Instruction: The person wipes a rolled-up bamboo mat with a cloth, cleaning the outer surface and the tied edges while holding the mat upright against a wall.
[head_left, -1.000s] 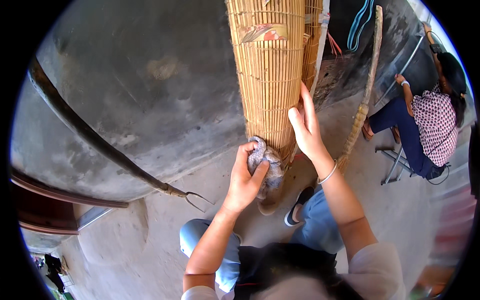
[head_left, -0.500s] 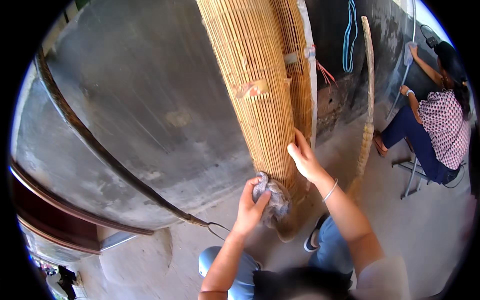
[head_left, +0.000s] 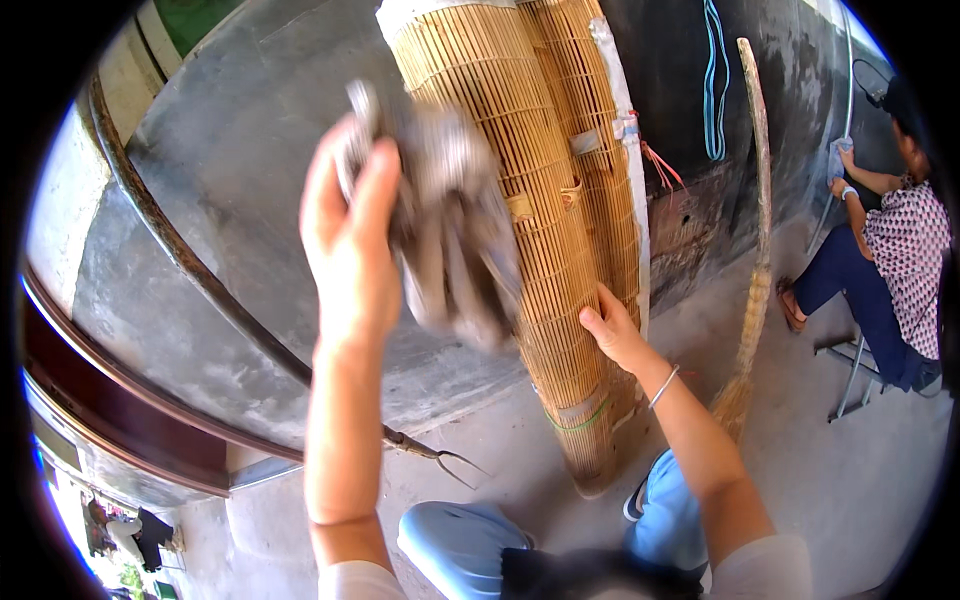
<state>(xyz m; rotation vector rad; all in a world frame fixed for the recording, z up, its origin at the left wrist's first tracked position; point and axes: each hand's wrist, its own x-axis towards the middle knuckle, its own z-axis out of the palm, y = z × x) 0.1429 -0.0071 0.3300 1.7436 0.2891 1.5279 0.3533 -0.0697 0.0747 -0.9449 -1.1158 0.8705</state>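
Note:
My left hand is raised, closed on a crumpled grey rag that is smeared by motion. The rag hangs in front of the left side of a tall rolled bamboo mat, which stands on end against the wall. Low on the mat's right side, my right hand grips its edge, thumb in front and fingers partly hidden behind. A second bamboo roll stands just behind it, with a white strip along its edge. Near its foot, the front mat has a green tie around it.
A wooden-handled broom leans on the dark wall to the right, near a hanging blue strap. Leftward, a long pole with a forked metal end leans on the wall. At far right a seated person wipes a pole with a cloth.
My left hand has lifted the rag from the mat's foot to near its upper part. My right hand stays at the mat's right side. The mat now shows a different face.

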